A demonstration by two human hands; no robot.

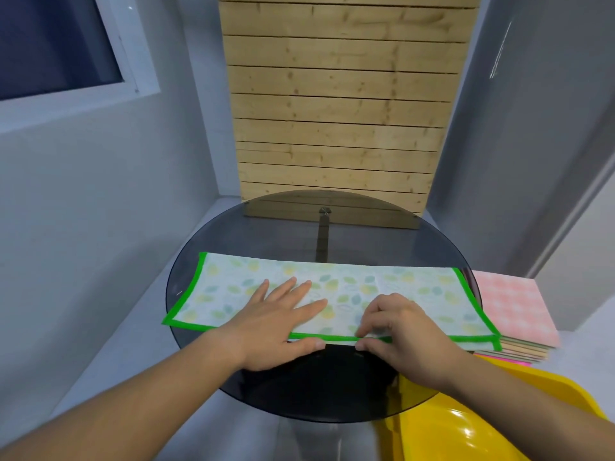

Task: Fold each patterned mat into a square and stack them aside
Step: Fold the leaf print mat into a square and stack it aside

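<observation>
A white mat [416, 287] with a yellow and green leaf print and a bright green border lies folded in half lengthwise across the round dark glass table [366, 234]. My left hand [283, 321] lies flat on its left middle, fingers spread, thumb over the near edge. My right hand [402, 324] pinches the doubled near green edge between thumb and fingers. A stack of folded mats [512, 307], topped by a pink checked one, sits to the right of the table.
A yellow plastic chair [466, 424] stands at the lower right, close under my right forearm. A wooden slat panel [339, 104] leans against the wall behind the table. Grey walls close in on both sides, with a window [56, 44] at upper left.
</observation>
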